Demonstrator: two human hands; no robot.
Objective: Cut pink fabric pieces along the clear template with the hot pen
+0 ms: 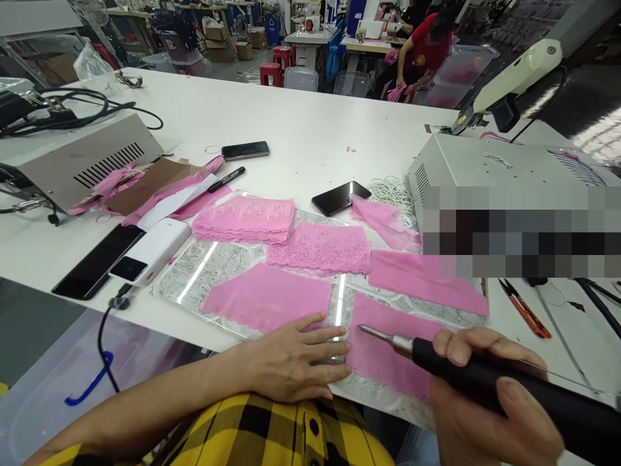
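My left hand [303, 362] lies flat with fingers spread, its fingertips between two plain pink fabric pieces. One, the angled fabric piece [266, 298], is just beyond it; the other, a squarer fabric piece [376, 349], is at its fingertips. My right hand [490, 417] is wrapped round a tool with a thick black handle [470, 372] and a pointed metal tip, like a soldering iron. The tip is over the squarer piece; I cannot tell whether it touches. A stack of pink lace [245, 217], another lace piece [320, 252] and a plain pink strip [427, 281] lie behind.
A glassy grey board [194, 278] lies under the fabric. Around it are phones [245, 151], a power bank [152, 249], a marker [227, 179], tangled string [392, 194] and orange snips [526, 310]. Grey machine boxes [97, 158] flank both sides. A person in red [424, 52] sits far back.
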